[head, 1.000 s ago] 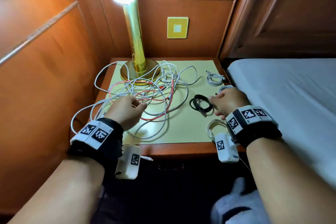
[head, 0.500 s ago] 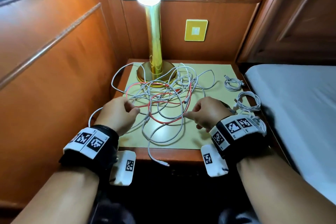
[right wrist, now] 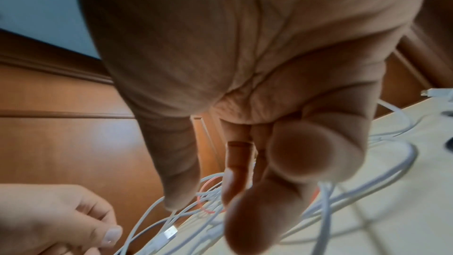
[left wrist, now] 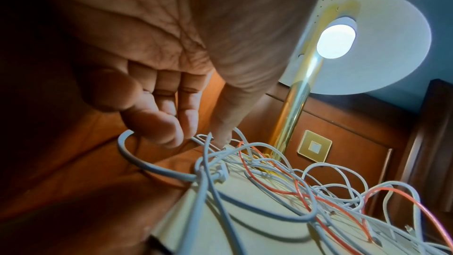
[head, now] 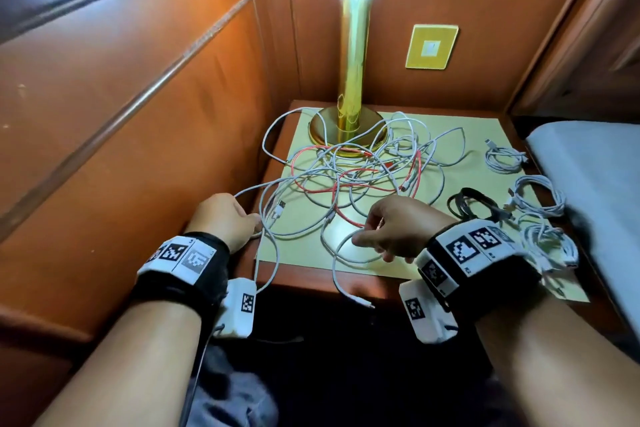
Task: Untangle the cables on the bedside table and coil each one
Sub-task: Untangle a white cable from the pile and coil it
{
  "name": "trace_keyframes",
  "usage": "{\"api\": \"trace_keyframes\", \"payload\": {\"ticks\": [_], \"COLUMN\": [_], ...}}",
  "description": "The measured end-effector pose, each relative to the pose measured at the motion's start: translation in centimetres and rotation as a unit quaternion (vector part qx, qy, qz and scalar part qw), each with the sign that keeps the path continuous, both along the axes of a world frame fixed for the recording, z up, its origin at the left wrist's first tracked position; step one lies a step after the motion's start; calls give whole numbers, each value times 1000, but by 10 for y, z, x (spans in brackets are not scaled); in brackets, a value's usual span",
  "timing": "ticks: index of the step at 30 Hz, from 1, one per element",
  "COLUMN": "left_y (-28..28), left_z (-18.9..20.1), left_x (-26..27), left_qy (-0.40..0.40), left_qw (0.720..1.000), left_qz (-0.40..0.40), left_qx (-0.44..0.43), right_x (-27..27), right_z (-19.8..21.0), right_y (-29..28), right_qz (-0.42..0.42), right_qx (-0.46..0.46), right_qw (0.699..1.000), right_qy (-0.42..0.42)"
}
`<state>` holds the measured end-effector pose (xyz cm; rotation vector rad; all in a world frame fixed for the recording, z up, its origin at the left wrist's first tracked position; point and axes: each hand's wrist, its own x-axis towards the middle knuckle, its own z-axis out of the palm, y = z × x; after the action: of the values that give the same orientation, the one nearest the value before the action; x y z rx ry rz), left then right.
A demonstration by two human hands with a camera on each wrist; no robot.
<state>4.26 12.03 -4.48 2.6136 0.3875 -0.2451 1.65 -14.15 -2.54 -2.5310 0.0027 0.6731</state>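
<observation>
**Mid-task: four cables coiled, both hands going back into the tangle**

Head view: tangle of white cables (head: 360, 170) with a red cable (head: 346, 184) threaded through it sits centre of the bedside table (head: 408, 279), running from the near edge to the base of the brass lamp (head: 349, 104) at the far side. Right side of the table holds finished work: three white coils (head: 504, 158) and one black coil (head: 472, 203). Left hand (head: 225, 218) is at the near-left corner, fingers curled at a white strand leaving the tangle. Right hand (head: 398, 230) hovers over the near loops, thumb and forefinger close together; contact unclear here. One white plug end (head: 362, 302) hangs over the near edge.

Left wrist view: thumb and fingertips (left wrist: 159, 129) come together on a thick white loop (left wrist: 147, 164) at the table's left edge, a light pinch, not a fist.

Right wrist view: blurred. Right-hand fingers bent down among white strands (right wrist: 326, 207); cannot tell whether they clamp one or just hook it. A USB plug (right wrist: 170, 233) lies near the left hand.

Judgement: step in hand is picking the next cable out. Next move calls for finding a free end, likely that plug, holding the tangle steady with one hand and drawing the strand out slowly so loops don't tighten or snag the lamp.
</observation>
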Motion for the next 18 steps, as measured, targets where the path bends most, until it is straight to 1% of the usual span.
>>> {"api": "trace_keyframes", "payload": {"ticks": [2, 8, 11, 14, 18], "left_y": [6, 7, 8, 6, 7], "left_z": [0, -7, -10, -11, -5], "left_x": [-2, -1, 3, 3, 0], "left_qy": [6, 54, 68, 63, 19], "left_qw": [1000, 996, 994, 994, 997], "left_qz": [0, -48, -74, -79, -60], "left_qx": [14, 49, 52, 44, 37], "right_x": [1, 5, 6, 7, 3], "right_z": [0, -3, -4, -3, -3], "right_y": [10, 34, 38, 37, 35], "right_qz": [14, 21, 35, 46, 45], "right_qx": [-12, -37, -47, -58, -58], "right_qw": [1000, 999, 998, 997, 997], "right_qy": [5, -17, -3, 0, -2]}}
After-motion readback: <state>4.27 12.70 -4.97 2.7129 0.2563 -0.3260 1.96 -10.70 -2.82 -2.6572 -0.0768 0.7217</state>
